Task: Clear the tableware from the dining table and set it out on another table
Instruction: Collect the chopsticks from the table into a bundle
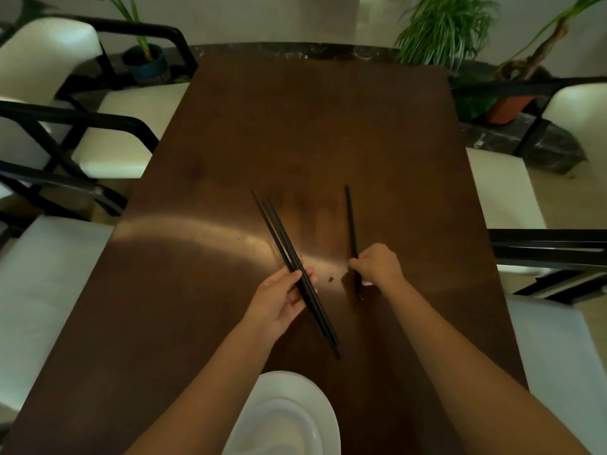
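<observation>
Hidden or unclear: the white glossy ceramic plate (pixel 282 418) is cut off by the bottom edge of the view, and the left forearm crosses its left rim; whether one dish or two stacked ones lie there cannot be told. The lower end of the single black chopstick (pixel 350 221) disappears under the right hand (pixel 377 266). The exact count in the bundle of black slender chopsticks (pixel 295 267) is hard to make out; at least three tips show.
Left hand (pixel 282 300): palm turned partly upward, thumb across the top of the bundle and fingers curled beneath, grasping it near the middle; the sticks slant from upper left to lower right, their near ends past the palm.
Right hand: knuckles up, fingers curled down, pinching the lone chopstick near its lower end; the far tip points away across the table. Whether that tip touches the surface cannot be told.
Dark brown wooden dining table (pixel 312 133): a bright band of light curves across it; a few small crumbs (pixel 331 280) lie between the two hands.
Surroundings: cream cushioned chairs with black frames (pixel 108 126) on both sides; green potted plants (pixel 440 31) beyond the far end.
</observation>
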